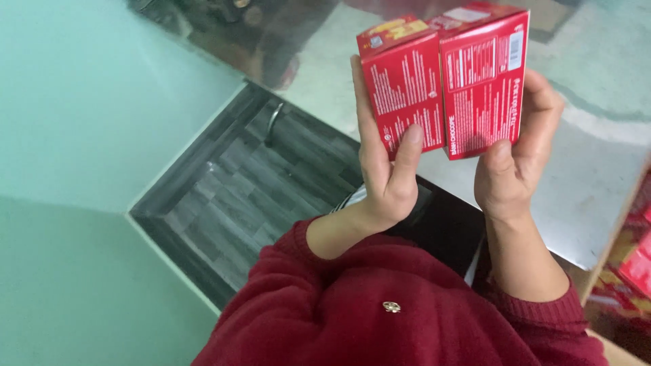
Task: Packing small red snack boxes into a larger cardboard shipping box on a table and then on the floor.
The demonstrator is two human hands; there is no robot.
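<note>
Two red cardboard boxes with white print are held side by side in front of me. My left hand grips the left red box, thumb across its front and fingers along its left side. My right hand grips the right red box, thumb on its lower front and fingers wrapped round its right edge. The boxes touch each other along their inner sides. Both arms wear dark red knitted sleeves.
A glossy grey counter top lies under the boxes. A dark wood-look floor runs at lower left between pale green walls. More red packages sit at the right edge, below the counter.
</note>
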